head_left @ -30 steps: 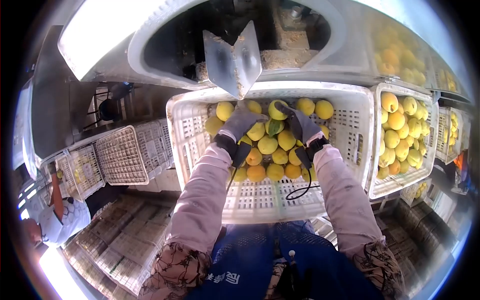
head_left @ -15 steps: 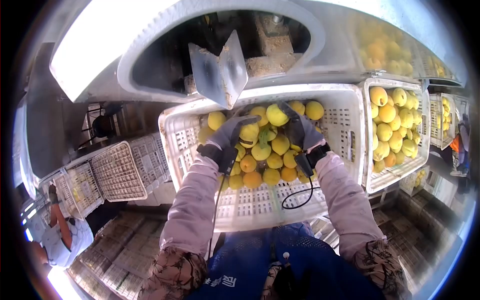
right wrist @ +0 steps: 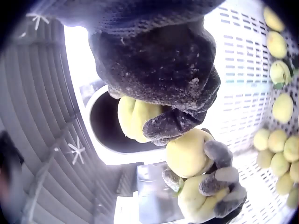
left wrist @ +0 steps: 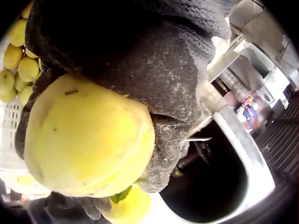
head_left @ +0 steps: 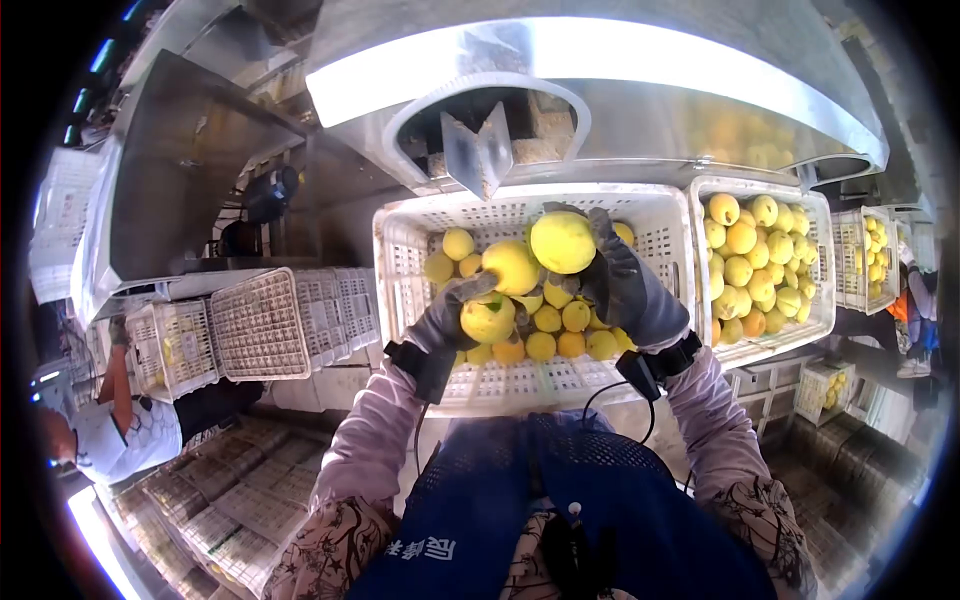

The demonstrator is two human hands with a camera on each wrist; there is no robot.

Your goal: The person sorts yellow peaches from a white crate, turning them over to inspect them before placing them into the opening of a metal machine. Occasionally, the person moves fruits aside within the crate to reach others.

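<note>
My gloved left hand (head_left: 440, 322) grips two yellow peaches, one (head_left: 510, 268) above the other (head_left: 487, 319). A large peach (left wrist: 88, 135) fills much of the left wrist view under the dark glove. My gloved right hand (head_left: 632, 290) holds another yellow peach (head_left: 562, 242), its fingers curled round the far side. Both hands are raised over a white slotted crate (head_left: 660, 215), close to each other, with more peaches (head_left: 541, 346) lying below them. In the right wrist view, the right hand's peach (right wrist: 135, 117) shows beside the left hand's pair, and a small green leaf is at the lower one.
To the right stands a second white crate (head_left: 823, 265) heaped with peaches (head_left: 760, 250). A metal machine with an oval opening and a V-shaped chute (head_left: 478, 152) is beyond the near crate. Stacked crates (head_left: 258, 325) and another person (head_left: 130, 440) are at the left.
Both hands have risen from among the peaches in the crate, lifting three of them toward the head camera. The head view has shifted, showing more of the machine.
</note>
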